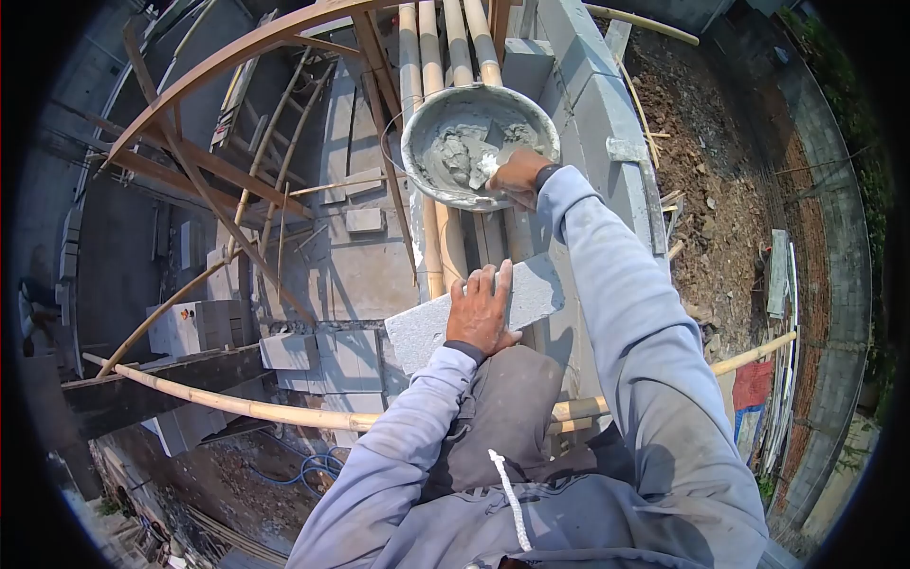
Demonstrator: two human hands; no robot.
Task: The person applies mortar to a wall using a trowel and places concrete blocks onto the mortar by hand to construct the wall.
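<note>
My left hand (481,311) spans a light grey lightweight concrete block (538,287), fingertips over its far edge and thumb at its near edge. The block lies slanted in front of my bent knee (512,394). Farther ahead, my right hand (520,174) reaches over the near right rim of a round bucket (414,169) holding wet grey mortar (455,156). Its fingers are closed around a trowel, whose mortar-smeared blade (493,135) sits in the mix; the handle is mostly hidden by the hand.
Bamboo poles (431,47) run beneath the bucket. A block wall (607,114) rises on the right, with rubble ground (701,180) beyond. A bamboo rail (246,406) crosses near me. Stacked blocks (351,365) lie lower left, under a curved wooden frame (213,81).
</note>
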